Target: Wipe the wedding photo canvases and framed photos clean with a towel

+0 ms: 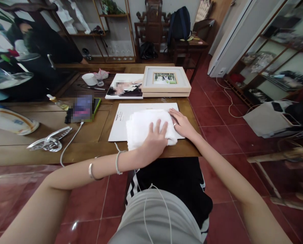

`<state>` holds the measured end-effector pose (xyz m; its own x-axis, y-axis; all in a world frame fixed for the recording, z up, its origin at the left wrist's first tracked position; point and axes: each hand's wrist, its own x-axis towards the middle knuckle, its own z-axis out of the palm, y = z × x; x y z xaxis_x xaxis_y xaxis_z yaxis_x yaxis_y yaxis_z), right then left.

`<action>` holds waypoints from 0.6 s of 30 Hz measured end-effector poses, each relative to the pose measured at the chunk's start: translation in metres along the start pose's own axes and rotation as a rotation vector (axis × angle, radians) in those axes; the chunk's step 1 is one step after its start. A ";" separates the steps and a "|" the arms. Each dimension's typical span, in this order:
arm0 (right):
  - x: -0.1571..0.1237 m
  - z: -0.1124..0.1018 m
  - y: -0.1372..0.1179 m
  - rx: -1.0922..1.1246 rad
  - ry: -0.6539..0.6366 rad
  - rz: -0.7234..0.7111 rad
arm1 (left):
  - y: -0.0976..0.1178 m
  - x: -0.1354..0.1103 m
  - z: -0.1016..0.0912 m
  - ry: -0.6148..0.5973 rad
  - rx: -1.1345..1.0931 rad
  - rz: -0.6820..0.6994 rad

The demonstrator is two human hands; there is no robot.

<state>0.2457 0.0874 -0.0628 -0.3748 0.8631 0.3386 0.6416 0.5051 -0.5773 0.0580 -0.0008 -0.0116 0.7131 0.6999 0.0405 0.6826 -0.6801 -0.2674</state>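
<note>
A folded white towel (145,127) lies on a flat white panel (118,130), which has small print along its left side. My left hand (155,140) rests on the towel with its fingers spread flat over the top. At the right edge of the towel, my right hand (184,123) lies over the right side of the panel. Its index finger reaches forward and a ring shows on another finger. Part of the panel is covered by the towel and both hands.
Behind the panel are stacked framed photos (147,76) and a photo print (126,86). To the left stand a phone on a cable (82,108), a clear ornament (51,139), a dropper bottle (58,102) and a white cup (89,79). The wooden table (102,149) ends near my lap.
</note>
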 end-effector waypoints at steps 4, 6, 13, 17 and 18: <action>0.000 -0.001 -0.001 0.001 -0.007 0.002 | 0.004 -0.013 -0.006 0.010 -0.017 0.073; 0.000 0.000 0.000 0.003 -0.003 -0.001 | -0.007 -0.007 -0.005 -0.007 -0.046 0.073; 0.001 0.000 0.000 0.028 -0.005 -0.025 | -0.067 0.055 0.015 -0.042 -0.149 -0.025; 0.000 -0.003 -0.004 0.035 0.003 -0.005 | -0.087 0.083 0.026 0.014 -0.265 -0.063; 0.000 -0.003 -0.005 0.058 0.020 0.021 | -0.089 0.087 0.028 0.032 -0.293 -0.063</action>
<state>0.2447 0.0851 -0.0578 -0.3479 0.8738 0.3399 0.6093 0.4862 -0.6263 0.0551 0.1267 -0.0113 0.6691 0.7389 0.0798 0.7396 -0.6725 0.0252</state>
